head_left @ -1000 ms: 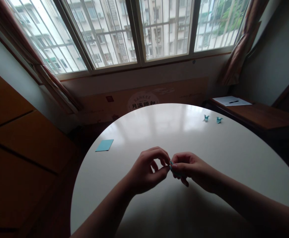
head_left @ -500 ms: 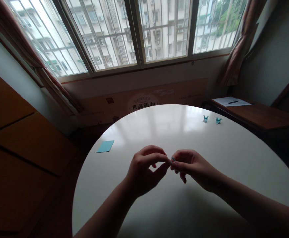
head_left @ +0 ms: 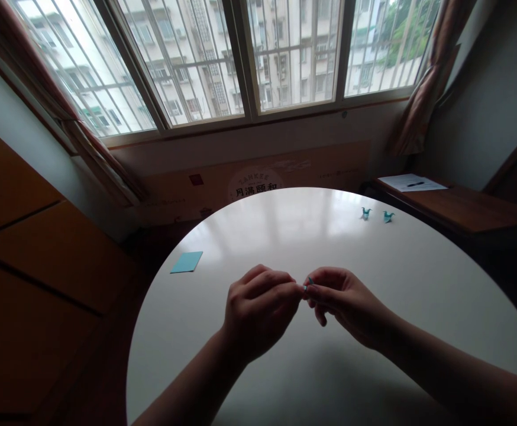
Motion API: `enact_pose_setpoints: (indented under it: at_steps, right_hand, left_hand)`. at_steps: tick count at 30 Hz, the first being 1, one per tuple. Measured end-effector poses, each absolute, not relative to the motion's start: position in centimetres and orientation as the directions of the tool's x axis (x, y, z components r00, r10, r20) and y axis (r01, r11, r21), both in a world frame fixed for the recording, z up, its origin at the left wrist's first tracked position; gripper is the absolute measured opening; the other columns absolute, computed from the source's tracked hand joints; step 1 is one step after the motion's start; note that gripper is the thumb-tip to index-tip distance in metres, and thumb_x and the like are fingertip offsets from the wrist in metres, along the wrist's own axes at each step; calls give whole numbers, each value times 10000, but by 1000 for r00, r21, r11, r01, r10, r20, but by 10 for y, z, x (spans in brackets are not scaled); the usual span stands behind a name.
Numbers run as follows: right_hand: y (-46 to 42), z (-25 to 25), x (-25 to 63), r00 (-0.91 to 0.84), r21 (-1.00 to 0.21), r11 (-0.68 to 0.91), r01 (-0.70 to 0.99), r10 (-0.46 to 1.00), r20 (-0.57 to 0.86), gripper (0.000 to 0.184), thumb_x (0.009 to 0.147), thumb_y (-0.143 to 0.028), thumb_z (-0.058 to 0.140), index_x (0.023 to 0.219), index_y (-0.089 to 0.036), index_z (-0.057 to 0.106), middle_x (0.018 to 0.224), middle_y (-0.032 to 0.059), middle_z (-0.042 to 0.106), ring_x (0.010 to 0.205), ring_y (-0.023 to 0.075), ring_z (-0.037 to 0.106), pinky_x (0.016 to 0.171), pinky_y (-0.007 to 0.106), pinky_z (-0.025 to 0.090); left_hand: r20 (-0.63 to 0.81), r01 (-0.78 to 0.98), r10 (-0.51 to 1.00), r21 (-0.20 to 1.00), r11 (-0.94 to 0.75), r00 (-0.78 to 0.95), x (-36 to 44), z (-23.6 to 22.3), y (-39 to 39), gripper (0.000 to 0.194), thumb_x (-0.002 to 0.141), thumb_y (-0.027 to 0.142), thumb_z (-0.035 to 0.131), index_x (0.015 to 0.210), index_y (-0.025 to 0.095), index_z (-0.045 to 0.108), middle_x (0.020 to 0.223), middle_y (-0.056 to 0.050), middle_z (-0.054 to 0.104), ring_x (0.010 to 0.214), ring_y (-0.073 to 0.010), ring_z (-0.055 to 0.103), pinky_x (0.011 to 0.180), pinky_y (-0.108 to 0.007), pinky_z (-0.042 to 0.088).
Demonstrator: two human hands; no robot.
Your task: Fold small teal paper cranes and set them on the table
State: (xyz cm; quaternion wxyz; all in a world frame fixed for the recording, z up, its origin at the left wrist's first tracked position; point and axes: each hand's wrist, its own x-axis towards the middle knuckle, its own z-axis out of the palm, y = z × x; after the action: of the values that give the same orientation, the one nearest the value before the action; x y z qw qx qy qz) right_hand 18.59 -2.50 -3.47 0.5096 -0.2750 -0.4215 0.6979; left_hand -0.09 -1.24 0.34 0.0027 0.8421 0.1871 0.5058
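Above the middle of the table, my left hand (head_left: 262, 305) and my right hand (head_left: 341, 299) meet at their fingertips. Between them is a small folded piece of teal paper (head_left: 310, 281), mostly covered by the fingers. My right thumb and fingers pinch it. The left thumb and index finger are closed on its near-left tip. Two small teal origami cranes, one crane (head_left: 365, 213) and another crane (head_left: 388, 216), stand at the far right of the table. A stack of square light-blue paper (head_left: 186, 262) lies at the left.
The round white table (head_left: 285, 222) has its curved edge on the left, far and right sides. Past its right edge is a brown wooden desk (head_left: 471, 207) with a paper sheet and a pen (head_left: 415, 184). A barred window (head_left: 241, 65) and curtains are behind.
My left hand has rolled over, and the gap between its thumb and index finger has closed. The right hand keeps its pinch on the folded paper, turning slightly.
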Motion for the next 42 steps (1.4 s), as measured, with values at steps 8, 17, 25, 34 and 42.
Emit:
enact_pose_setpoints:
  at_steps: [8, 17, 25, 34, 42]
  right_hand:
    - [-21, -39, 190, -353, -897, -101, -429, 933, 64, 143, 752, -289, 868, 807, -175, 802, 715, 46, 714, 629, 128, 611, 450, 171, 498]
    - [-14, -41, 195, -407, -932, -110, -346, 912, 44, 147, 776, -298, 851, 802, -163, 800, 714, 50, 719, 596, 120, 619, 452, 178, 521]
    - [-15, -41, 198, -381, -977, 78, -197, 912, 150, 132, 753, -240, 863, 864, -190, 813, 719, 26, 715, 597, 124, 613, 464, 188, 521]
    - [-21, -33, 197, -369, -984, 170, -60, 912, 180, 163, 793, -296, 829, 905, -179, 810, 777, 45, 727, 599, 132, 593, 454, 204, 475]
    - [-17, -35, 199, -423, -984, 47, -170, 899, 116, 218, 791, -346, 826, 910, -164, 804, 759, 44, 699, 635, 145, 603, 472, 216, 507]
  left_hand:
    - [693, 231, 630, 588, -775, 351, 2, 0, -13, 125, 814, 29, 696, 832, 151, 717, 822, -44, 692, 634, -99, 636, 511, -169, 516]
    - [497, 182, 701, 735, -654, 511, -7, 5, -5, 157, 832, 35, 654, 863, 155, 751, 844, -59, 714, 695, -124, 666, 539, -178, 516]
    - [63, 127, 880, 982, -138, 471, -2, 3, -5, 66, 759, 172, 680, 804, 131, 706, 718, -28, 638, 588, -121, 539, 429, -191, 452]
    - [34, 48, 868, 997, -66, 495, 0, -6, -2, 101, 696, 191, 650, 786, 147, 666, 710, -35, 611, 652, -158, 553, 421, -200, 458]
    - [369, 216, 799, 831, -512, 476, 2, 1, -12, 163, 721, 28, 598, 794, 159, 661, 852, -47, 633, 681, -132, 606, 463, -175, 448]
